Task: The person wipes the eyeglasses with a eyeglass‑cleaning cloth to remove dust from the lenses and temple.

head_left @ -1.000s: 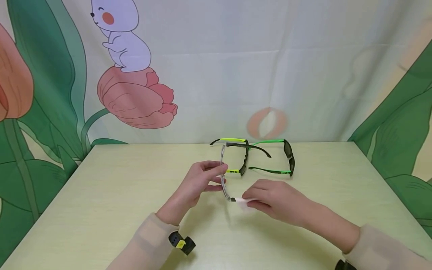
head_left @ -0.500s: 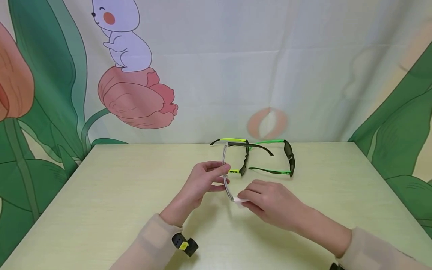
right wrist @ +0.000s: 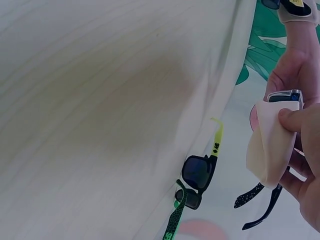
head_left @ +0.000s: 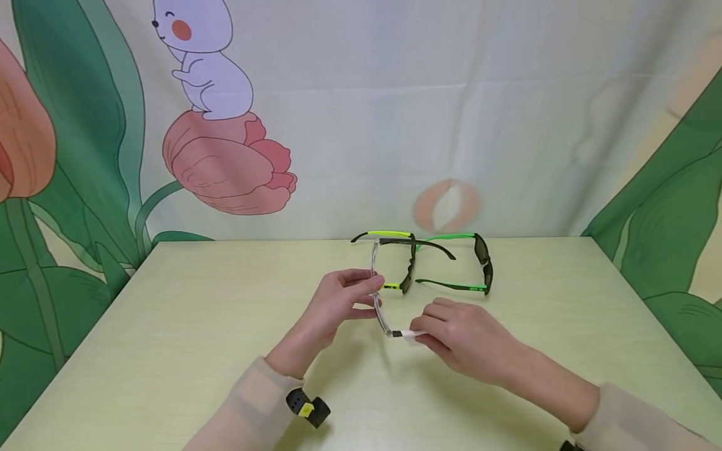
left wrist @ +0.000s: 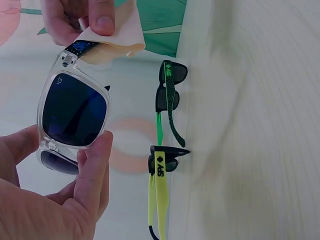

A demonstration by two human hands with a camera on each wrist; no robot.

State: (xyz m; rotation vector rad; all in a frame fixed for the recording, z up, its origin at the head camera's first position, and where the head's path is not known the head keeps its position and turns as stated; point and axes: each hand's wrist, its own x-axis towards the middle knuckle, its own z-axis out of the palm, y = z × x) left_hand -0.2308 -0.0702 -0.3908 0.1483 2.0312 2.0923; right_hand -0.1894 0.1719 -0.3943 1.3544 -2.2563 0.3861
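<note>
My left hand (head_left: 338,297) grips the front of a pair of clear-framed sunglasses (left wrist: 75,109) with dark lenses, thumb on one side and fingers on the other. The sunglasses are held up with both arms unfolded. One dark, speckled arm is partly covered by a pale cleaning cloth (right wrist: 274,142), folded around it. My right hand (head_left: 465,338) pinches the cloth between thumb and fingers, a little behind the hinge. In the right wrist view, the two arm tips stick out below the cloth.
Behind the hands, black sunglasses with yellow arms (head_left: 407,275) and another pair with green arms (head_left: 487,269) stand unfolded on the light wooden table (head_left: 225,313). A printed curtain (head_left: 350,125) hangs at the table's far edge.
My right hand slid the cloth left to the hinge, then back right along the arm, baring a dark stretch again. The left hand and the clear-framed sunglasses shifted slightly right.
</note>
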